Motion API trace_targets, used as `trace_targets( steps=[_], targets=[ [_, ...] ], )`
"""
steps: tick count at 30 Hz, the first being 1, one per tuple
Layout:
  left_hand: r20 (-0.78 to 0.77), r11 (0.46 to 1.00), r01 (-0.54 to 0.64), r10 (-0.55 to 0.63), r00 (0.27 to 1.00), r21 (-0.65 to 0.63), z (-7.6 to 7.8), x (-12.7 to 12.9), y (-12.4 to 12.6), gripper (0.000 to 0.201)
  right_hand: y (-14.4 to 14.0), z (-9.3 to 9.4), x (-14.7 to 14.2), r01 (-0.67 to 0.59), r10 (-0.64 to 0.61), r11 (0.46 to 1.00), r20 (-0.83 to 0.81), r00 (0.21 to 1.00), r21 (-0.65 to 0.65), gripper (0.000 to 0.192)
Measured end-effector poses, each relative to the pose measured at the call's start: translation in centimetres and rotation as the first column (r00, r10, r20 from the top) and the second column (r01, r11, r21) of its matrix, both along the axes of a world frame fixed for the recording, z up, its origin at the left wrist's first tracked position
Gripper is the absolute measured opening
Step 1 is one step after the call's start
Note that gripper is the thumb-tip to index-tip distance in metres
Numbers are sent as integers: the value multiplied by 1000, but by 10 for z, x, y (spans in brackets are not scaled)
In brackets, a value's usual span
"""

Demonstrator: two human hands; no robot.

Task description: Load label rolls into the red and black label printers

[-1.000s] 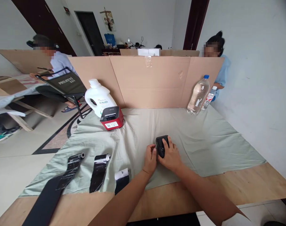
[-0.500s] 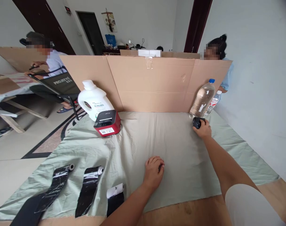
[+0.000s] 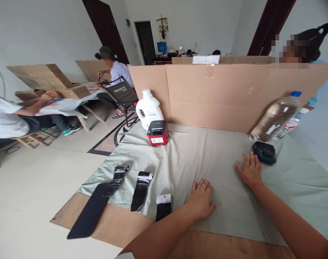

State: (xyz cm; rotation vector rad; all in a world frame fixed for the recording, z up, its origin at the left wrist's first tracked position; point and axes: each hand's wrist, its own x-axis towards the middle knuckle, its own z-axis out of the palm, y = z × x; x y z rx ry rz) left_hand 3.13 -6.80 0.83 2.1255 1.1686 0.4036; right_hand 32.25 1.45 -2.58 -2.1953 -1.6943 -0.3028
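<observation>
- Right hand (image 3: 249,171) lies flat on the pale green cloth (image 3: 207,151), palm down, fingers spread and pointing away from me toward the cardboard screen (image 3: 228,97). It grips nothing.
- The small black device (image 3: 264,152) sits just beyond and to the right of those fingertips. From here I cannot tell whether the outermost finger touches its near edge or stops just short of it.
- I read the device as a squat rectangular block, its long axis running roughly left to right across the cloth, slightly skewed. It rests flat, top face up.
- Left hand (image 3: 202,199) also lies palm down on the cloth, fingers loosely spread, holding nothing. It sits nearer to me and well to the left of the device, so the right hand is plainly the closer one.
- Right forearm comes in from the lower right corner, stretched nearly straight. Left forearm enters from the bottom edge, angled up and to the right.
- Just behind the device, a clear water bottle (image 3: 276,117) leans against the cardboard screen.
- Left of my left hand, a short black roll with a white core (image 3: 163,205) lies at the cloth's near edge, with two longer black strips (image 3: 141,185) beyond it.
- Farther back, a red and black box printer (image 3: 158,132) stands in front of a white jug (image 3: 149,113).
- Other people sit at tables off to the left and behind the screen.
</observation>
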Motion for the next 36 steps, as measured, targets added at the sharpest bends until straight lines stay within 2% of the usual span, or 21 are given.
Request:
trace_targets(
  steps=[2, 3, 5, 6, 7, 8, 9, 10, 12, 13, 16, 19, 21, 23, 25, 27, 30, 33, 34, 36],
  targets=[
    [4, 995, 68, -68, 998, -75, 17, -19, 4, 53, -12, -11, -22, -158, 158, 983, -14, 987, -88, 66],
    [23, 996, 47, -45, 999, -81, 28, -30, 13, 53, -16, -14, -29, -206, 204, 970, -28, 979, -127, 67],
    [41, 989, -150, 150, 988, 6, 52, -55, 43, 52, -21, -18, -36, -222, 215, 957, -55, 975, -186, 70],
    [18, 949, -299, 298, 954, 97, 64, -67, 64, 54, -22, -18, -37, -207, 198, 956, -62, 978, -206, 71],
    [-17, 876, -449, 459, 888, 177, 75, -80, 88, 59, -22, -17, -37, -190, 181, 957, -64, 981, -220, 71],
    [-54, 773, -589, 615, 786, 237, 85, -93, 113, 65, -21, -16, -36, -178, 169, 957, -61, 984, -230, 71],
    [-89, 667, -695, 736, 671, 270, 92, -104, 138, 74, -21, -15, -35, -173, 165, 956, -54, 985, -235, 71],
    [-120, 583, -764, 810, 575, 276, 97, -115, 162, 84, -21, -14, -35, -173, 166, 955, -46, 985, -240, 70],
    [-174, 474, -854, 879, 444, 214, 103, -133, 201, 103, -21, -13, -35, -171, 168, 954, -33, 985, -247, 69],
    [-190, 440, -883, 892, 409, 166, 103, -140, 215, 110, -21, -13, -35, -168, 166, 953, -29, 986, -250, 68],
    [-217, 387, -922, 902, 373, 24, 98, -149, 238, 122, -17, -11, -41, -147, 147, 956, -17, 989, -253, 63],
    [-210, 364, -932, 911, 356, -2, 93, -147, 242, 121, -1, -1, -57, -139, 137, 960, -23, 990, -245, 58],
    [-177, 356, -934, 921, 348, 18, 92, -145, 240, 116, 16, 9, -77, -201, 194, 948, -53, 980, -248, 57],
    [-148, 359, -933, 924, 352, 24, 94, -144, 236, 111, 33, 18, -103, -317, 296, 910, -116, 948, -268, 57],
    [-130, 385, -923, 916, 379, 20, 98, -144, 231, 109, 43, 23, -131, -440, 404, 855, -179, 897, -275, 57],
    [-99, 435, -900, 897, 431, 27, 103, -141, 223, 107, 41, 24, -158, -537, 493, 794, -215, 843, -286, 60],
    [-21, 557, -827, 830, 557, 76, 111, -125, 203, 99, 15, 17, -188, -659, 611, 678, -250, 751, -325, 70],
    [76, 694, -707, 704, 706, 139, 115, -90, 172, 90, -29, 9, -200, -768, 714, 562, -289, 638, -308, 73],
    [100, 733, -664, 657, 748, 150, 115, -76, 160, 88, -44, 8, -201, -793, 735, 532, -303, 607, -296, 72],
    [113, 798, -583, 572, 812, 153, 110, -45, 133, 88, -73, 6, -199, -818, 752, 507, -325, 574, -272, 71]
  ],
)
